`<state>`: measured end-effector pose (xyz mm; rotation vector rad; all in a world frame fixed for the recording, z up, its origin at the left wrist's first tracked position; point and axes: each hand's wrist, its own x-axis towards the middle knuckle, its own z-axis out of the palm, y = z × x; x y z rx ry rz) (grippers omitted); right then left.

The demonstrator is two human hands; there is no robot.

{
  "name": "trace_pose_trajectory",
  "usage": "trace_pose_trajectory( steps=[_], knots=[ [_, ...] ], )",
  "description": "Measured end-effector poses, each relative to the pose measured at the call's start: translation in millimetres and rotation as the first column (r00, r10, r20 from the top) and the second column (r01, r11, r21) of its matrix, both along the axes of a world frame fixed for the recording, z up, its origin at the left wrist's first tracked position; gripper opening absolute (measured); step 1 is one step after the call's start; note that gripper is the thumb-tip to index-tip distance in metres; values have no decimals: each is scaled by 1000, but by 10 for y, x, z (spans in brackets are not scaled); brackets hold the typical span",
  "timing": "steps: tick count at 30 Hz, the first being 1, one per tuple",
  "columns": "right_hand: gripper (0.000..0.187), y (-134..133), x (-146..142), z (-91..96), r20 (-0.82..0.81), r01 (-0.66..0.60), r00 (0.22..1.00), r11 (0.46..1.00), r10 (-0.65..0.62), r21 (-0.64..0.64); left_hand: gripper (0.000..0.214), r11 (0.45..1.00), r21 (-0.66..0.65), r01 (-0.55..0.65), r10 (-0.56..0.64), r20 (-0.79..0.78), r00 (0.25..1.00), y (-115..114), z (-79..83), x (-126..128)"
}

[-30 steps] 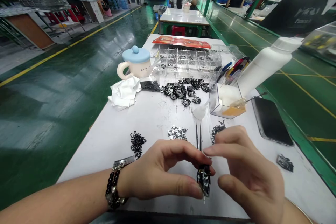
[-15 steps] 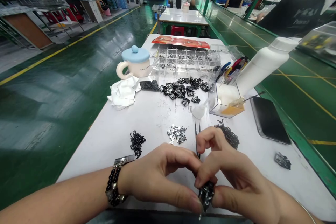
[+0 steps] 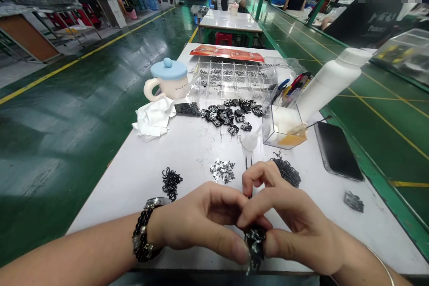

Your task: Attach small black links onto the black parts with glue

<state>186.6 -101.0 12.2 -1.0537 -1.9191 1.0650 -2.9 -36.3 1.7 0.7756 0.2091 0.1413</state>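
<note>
My left hand (image 3: 201,219) and my right hand (image 3: 288,219) meet over the white table's front edge. Between their fingers they pinch a small cluster of black-and-silver metal pieces (image 3: 254,246), partly hidden by my fingertips. Slim black tweezers (image 3: 248,163) stick up behind my hands, their lower length hidden, so I cannot tell whether a hand holds them. A heap of black chain-like pieces (image 3: 286,172) lies just beyond my right hand. Silver bits (image 3: 223,171) and another black chain heap (image 3: 170,183) lie beyond my left hand.
Farther along the table are black clips (image 3: 226,116), a compartment box (image 3: 231,76), a lidded mug (image 3: 166,79), a white cloth (image 3: 153,118), a clear holder (image 3: 281,127), a white bottle (image 3: 330,85) and a phone (image 3: 337,152). Green floor lies beyond both table edges.
My hands have closed in from apart, and my right fingers now press on the cluster with my left. The black heap beyond my right hand shows more, and the view has drifted slightly.
</note>
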Motion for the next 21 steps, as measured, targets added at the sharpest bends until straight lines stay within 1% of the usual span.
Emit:
trace_pose_trajectory(
  steps=[2,3,4,5,7,8,9,10,11,13,15,17,21],
  knots=[
    [36,25,67,38,17,11,1000,998,-12,57,32,995,-101,-6,6,7,1000,-5,-29,16],
    [42,25,126,71,16,41,999,995,-43,95,32,990,-139,-23,27,27,999,-4,-41,23],
    [42,14,200,109,5,102,995,984,-104,144,31,984,-170,-47,57,53,997,1,-49,27],
    [37,-10,285,147,-6,188,982,961,-191,203,30,977,-197,-77,92,70,993,9,-54,30],
    [16,-88,467,187,26,358,922,874,-387,328,28,963,-232,-137,157,72,985,36,-51,29],
    [11,-135,551,176,102,399,878,833,-468,383,27,957,-240,-162,183,67,981,53,-45,27],
    [8,-182,624,138,209,406,826,810,-523,424,26,951,-245,-189,208,56,976,69,-39,25],
    [8,-223,681,75,335,384,765,807,-551,450,26,945,-247,-212,231,49,972,84,-34,24],
    [7,-257,719,-7,441,357,707,817,-553,452,25,941,-247,-231,249,43,968,95,-32,24],
    [5,-287,737,-197,560,330,646,851,-519,409,25,937,-244,-249,264,33,964,106,-38,27],
    [7,-261,695,-357,615,320,625,876,-481,360,25,938,-238,-254,267,24,963,103,-54,35],
    [9,-188,629,-442,642,309,622,894,-448,325,25,940,-227,-255,266,18,964,94,-69,44],
    [11,-6,551,-436,667,270,637,922,-386,276,25,941,-208,-267,276,16,961,92,-68,54]
  ],
)
